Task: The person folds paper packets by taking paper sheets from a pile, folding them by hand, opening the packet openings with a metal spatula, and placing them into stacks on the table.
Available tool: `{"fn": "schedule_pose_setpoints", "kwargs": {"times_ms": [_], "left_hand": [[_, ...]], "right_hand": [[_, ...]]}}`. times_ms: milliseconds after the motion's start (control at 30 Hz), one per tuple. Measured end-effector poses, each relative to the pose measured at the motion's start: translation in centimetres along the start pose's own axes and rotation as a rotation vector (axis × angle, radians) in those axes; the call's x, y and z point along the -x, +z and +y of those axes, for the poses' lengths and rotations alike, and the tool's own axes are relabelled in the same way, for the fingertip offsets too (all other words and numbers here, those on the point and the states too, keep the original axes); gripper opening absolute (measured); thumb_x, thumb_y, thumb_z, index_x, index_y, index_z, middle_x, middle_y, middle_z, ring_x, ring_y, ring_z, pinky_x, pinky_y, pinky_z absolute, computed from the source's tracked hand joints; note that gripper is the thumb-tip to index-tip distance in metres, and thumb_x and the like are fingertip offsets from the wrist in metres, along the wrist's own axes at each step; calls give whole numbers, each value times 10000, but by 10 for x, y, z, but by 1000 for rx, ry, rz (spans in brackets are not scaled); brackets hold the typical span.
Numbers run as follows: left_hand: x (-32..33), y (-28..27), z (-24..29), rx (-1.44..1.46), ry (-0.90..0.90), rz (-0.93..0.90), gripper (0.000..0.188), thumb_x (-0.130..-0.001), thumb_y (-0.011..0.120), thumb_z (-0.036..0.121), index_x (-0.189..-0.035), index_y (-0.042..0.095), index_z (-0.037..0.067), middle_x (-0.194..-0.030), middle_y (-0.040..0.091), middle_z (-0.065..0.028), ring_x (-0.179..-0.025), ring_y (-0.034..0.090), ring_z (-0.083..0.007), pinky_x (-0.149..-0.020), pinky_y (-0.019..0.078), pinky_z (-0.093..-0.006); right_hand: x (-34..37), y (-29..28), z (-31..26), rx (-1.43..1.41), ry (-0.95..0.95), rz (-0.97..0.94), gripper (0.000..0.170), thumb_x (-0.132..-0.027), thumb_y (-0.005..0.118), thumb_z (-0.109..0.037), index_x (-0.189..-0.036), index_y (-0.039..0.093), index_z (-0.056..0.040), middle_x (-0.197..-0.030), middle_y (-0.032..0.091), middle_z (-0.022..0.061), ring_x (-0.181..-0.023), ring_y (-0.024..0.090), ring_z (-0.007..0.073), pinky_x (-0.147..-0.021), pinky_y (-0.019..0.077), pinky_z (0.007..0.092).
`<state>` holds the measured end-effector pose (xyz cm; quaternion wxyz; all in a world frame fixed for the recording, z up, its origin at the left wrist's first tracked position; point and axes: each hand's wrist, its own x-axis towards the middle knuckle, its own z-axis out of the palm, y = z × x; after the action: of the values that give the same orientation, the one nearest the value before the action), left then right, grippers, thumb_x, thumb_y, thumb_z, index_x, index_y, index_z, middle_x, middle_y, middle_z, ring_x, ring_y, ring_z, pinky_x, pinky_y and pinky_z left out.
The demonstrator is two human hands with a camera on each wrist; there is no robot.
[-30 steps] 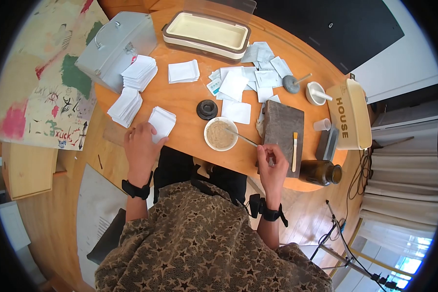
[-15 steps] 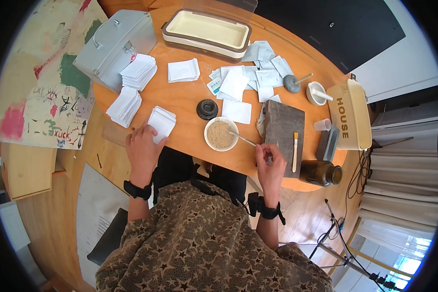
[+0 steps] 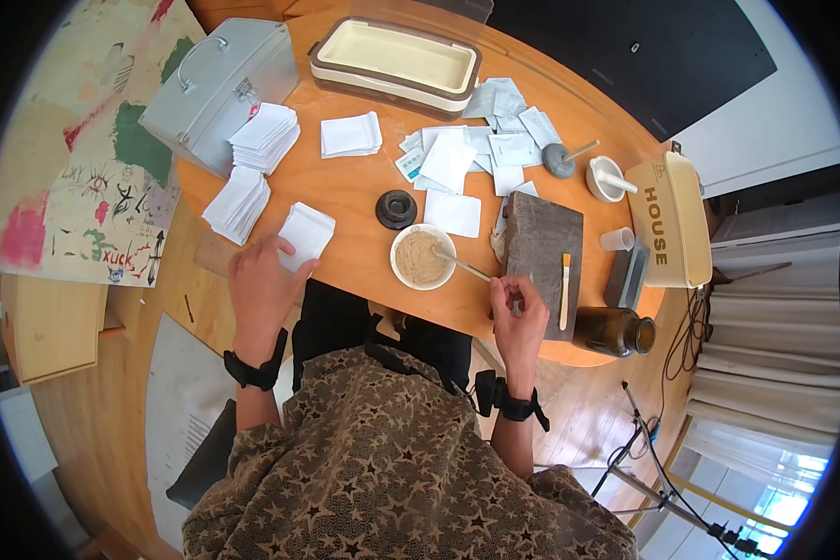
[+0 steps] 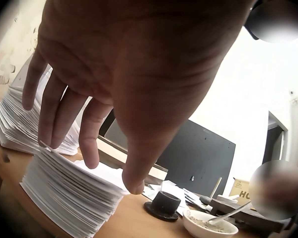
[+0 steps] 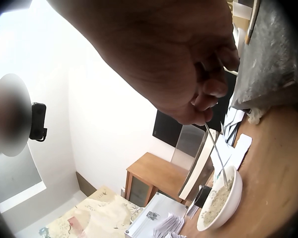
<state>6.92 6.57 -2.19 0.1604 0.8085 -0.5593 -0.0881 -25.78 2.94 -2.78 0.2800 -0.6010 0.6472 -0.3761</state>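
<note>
My left hand (image 3: 263, 294) is at the near edge of a stack of white paper packets (image 3: 310, 233), thumb apart from the fingers. In the left wrist view its long, loosely bent fingers (image 4: 92, 144) reach down over the top of that stack (image 4: 72, 193). Between thumb and fingertips my right hand (image 3: 521, 313) pinches a slim metal spoon (image 3: 467, 267). The spoon slants down into a white bowl (image 3: 397, 272) of beige powdery mix (image 3: 422, 257), where its lower end is hidden. A black lid-like piece (image 3: 397, 210) stands just behind the bowl.
More packet stacks (image 3: 238, 205) lie at left beside a silver case (image 3: 219, 89). Loose packets (image 3: 448, 163) spread behind the bowl. A dark stone slab (image 3: 541, 243) with a brush (image 3: 566, 289), a brown jar (image 3: 616, 331) and a mortar (image 3: 607, 182) stand at right. A cream tray (image 3: 397, 56) sits behind.
My left hand has shifted slightly left and its fingers have loosened from the stack of packets. The right hand keeps its pinch on the spoon, with the spoon's angle slightly changed.
</note>
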Motion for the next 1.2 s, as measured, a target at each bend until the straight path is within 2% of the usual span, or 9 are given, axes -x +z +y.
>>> {"fn": "schedule_pose_setpoints", "kwargs": {"times_ms": [67,200,267,500,567,700,767,900,1200], "left_hand": [[-1,-5,3,19,8,31,373,-774,859,320,-959,632,89,-931,689,-86,-948,662,-299,-935,450,-436],[-4,-12,7,23,33,59,374,-782,854,315,-970,626,85,-940,686,-76,-939,661,-297,-934,452,-433],[-6,-9,5,32,131,146,368,-791,847,306,-983,620,89,-946,682,-68,-943,662,-297,-938,451,-436],[-25,-9,11,24,225,196,362,-786,846,259,-1008,613,95,-978,687,-79,-1003,656,-321,-946,445,-450],[-38,-12,13,-9,313,200,341,-794,838,249,-1018,642,82,-1033,707,-106,-970,657,-340,-887,477,-451],[-75,-8,14,-45,424,212,343,-798,822,222,-1048,638,74,-1029,703,-108,-967,654,-341,-870,477,-447],[-95,-8,22,-106,430,112,341,-807,802,196,-1065,623,63,-1031,700,-118,-976,656,-345,-869,481,-450],[-144,4,30,-162,407,31,391,-780,827,214,-1079,613,80,-1046,706,-99,-997,666,-316,-882,471,-463],[-217,42,38,-184,465,-224,472,-757,851,263,-1118,621,65,-1130,701,-159,-1097,655,-348,-951,500,-451]], "right_hand": [[0,0,0,-1,0,-1,139,-936,726,-98,-885,663,15,-693,589,68,-623,505,127,-584,437,287],[0,-2,-2,7,-11,3,141,-937,724,-98,-889,662,19,-696,589,70,-626,500,127,-593,439,288],[0,-2,-3,2,-7,1,142,-937,724,-97,-890,661,21,-698,589,71,-627,499,128,-597,440,289],[2,-4,-2,-21,10,-17,133,-939,715,-86,-895,656,25,-706,596,78,-634,506,130,-606,443,291],[2,-4,-2,-30,20,-24,130,-938,714,-85,-896,656,24,-706,596,79,-634,508,130,-606,444,292],[4,-3,-5,-23,-8,-11,130,-935,716,-83,-894,656,25,-701,598,81,-627,513,135,-602,446,295],[5,-4,-6,-23,-11,-3,132,-934,717,-83,-892,655,25,-698,598,83,-623,514,138,-599,446,296],[8,-5,-5,-34,-47,-6,138,-931,720,-83,-884,650,26,-694,594,87,-615,515,147,-594,447,300],[10,-10,-7,-31,-41,10,146,-933,719,-87,-883,647,30,-691,584,92,-616,511,150,-596,445,302]]}}
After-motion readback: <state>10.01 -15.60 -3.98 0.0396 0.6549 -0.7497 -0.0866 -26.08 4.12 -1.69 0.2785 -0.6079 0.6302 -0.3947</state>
